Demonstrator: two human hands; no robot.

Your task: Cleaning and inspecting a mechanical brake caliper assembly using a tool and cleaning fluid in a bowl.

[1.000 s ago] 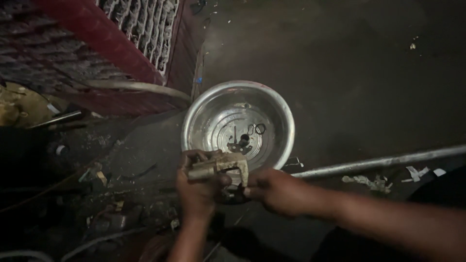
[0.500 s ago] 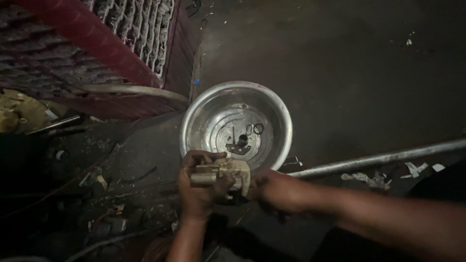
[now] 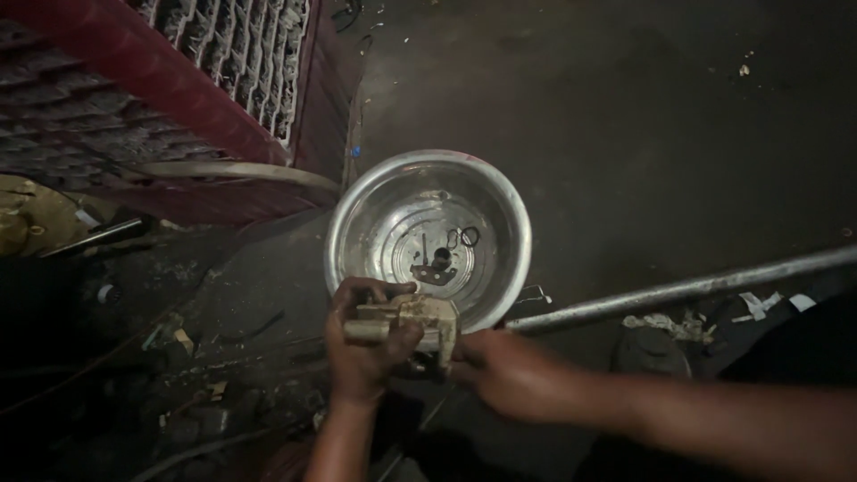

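Observation:
Both my hands hold a dirty tan metal part (image 3: 420, 319), blocky with a short round stub, just over the near rim of a shiny steel bowl (image 3: 500, 205). My left hand (image 3: 361, 353) wraps around the part from the left and below. From the right, my right hand (image 3: 504, 370) grips the part's far side, fingers partly hidden behind it. Inside the bowl lie small dark pieces (image 3: 437, 263) and two little rings (image 3: 462, 236).
A long grey metal pipe (image 3: 687, 287) runs along the dark floor to the right of the bowl. A red metal frame with mesh (image 3: 223, 80) stands at the upper left. Greasy debris and scraps (image 3: 178, 339) litter the ground at the left.
The hands and the part have stayed over the bowl's near rim, with only a slight shift of the grip and the view.

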